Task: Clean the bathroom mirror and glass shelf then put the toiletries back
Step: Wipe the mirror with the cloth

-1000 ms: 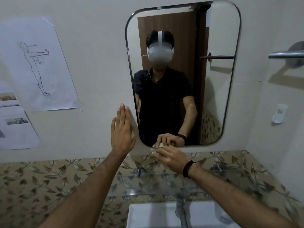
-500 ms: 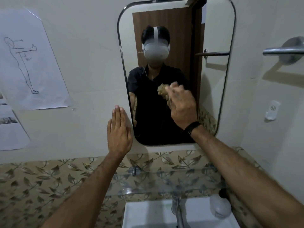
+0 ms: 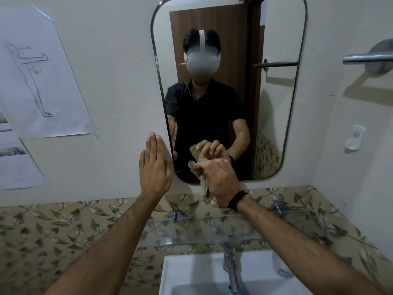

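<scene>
The right hand (image 3: 221, 179) has its grip closed around a crumpled tan cloth (image 3: 196, 169), pressing it against the mirror (image 3: 274, 124) near the glass's 6 o'clock edge. The left hand (image 3: 154, 167) lies flat with fingers straight, gripping nothing, on the wall just beside the mirror's frame at 8 o'clock. The glass shelf (image 3: 212, 231) sits below the mirror, at 6 o'clock, above the sink (image 3: 191, 273) and tap (image 3: 230, 267).
</scene>
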